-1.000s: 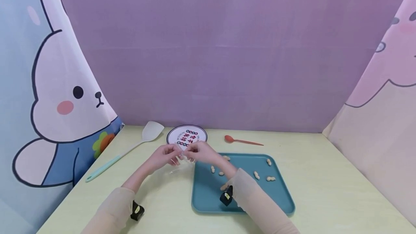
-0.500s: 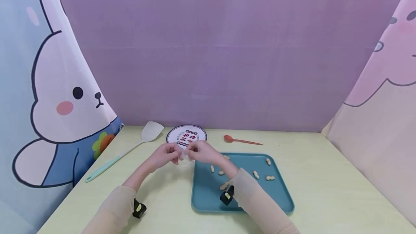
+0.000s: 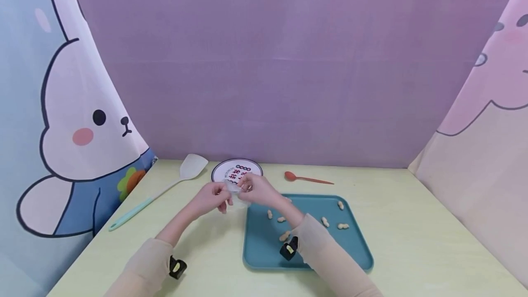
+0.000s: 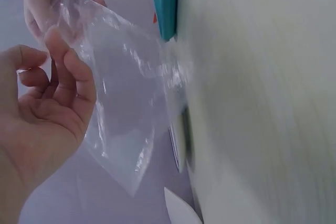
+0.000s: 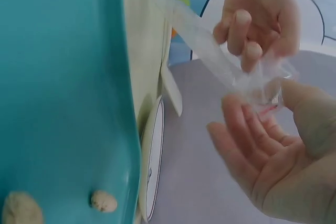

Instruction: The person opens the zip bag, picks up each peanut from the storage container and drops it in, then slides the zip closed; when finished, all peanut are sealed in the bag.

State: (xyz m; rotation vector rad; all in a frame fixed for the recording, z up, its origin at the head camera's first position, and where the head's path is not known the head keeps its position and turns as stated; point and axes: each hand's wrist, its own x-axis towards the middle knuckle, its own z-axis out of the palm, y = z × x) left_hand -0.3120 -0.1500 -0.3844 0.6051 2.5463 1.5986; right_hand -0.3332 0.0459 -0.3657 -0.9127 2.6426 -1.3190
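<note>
While the left hand (image 3: pixel 212 196) pinches the clear plastic bag (image 4: pixel 126 87), the right hand (image 3: pixel 260 190) touches it with thumb and fingers apart; whether they grip it I cannot tell. Thin, glossy and creased, the bag is held near the far-left corner of the teal tray (image 3: pixel 264 253). Peanuts (image 3: pixel 325 222) lie scattered in the tray, a red spoon (image 3: pixel 290 176) beyond it, a spatula (image 3: pixel 193 167) to its left.

The bag (image 4: pixel 123 85) is colourless, the tray (image 3: pixel 308 207) teal.
</note>
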